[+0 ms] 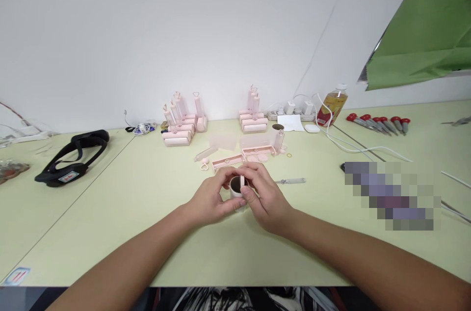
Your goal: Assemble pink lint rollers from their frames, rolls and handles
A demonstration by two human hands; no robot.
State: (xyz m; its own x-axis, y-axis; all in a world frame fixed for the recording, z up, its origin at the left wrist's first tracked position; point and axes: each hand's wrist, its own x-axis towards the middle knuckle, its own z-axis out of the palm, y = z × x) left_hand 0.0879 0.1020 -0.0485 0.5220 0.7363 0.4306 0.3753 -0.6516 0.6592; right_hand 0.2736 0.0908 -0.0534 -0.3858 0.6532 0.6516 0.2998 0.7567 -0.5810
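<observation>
A white roll with a dark hollow core [235, 184] stands upright on the table between my hands. My left hand [215, 196] is curled round its left side, thumb across the front. My right hand [265, 198] pinches a small pale pink piece [242, 181] at the roll's top right edge. Just beyond lie two open pink trays, one on the left [228, 160] and one on the right [258, 150], with pink discs [262, 158] near them. A heart-ended pink part [204, 164] lies left of the trays. A clear-handled screwdriver [293, 181] rests right of my right hand.
Pink assembled units stand at the back left [176, 140] and back centre [254, 127]. A second roll [277, 127], a bottle [332, 105], a power strip [274, 116] with white cables and red-capped tubes [383, 123] are farther right. A black headset [73, 159] lies left.
</observation>
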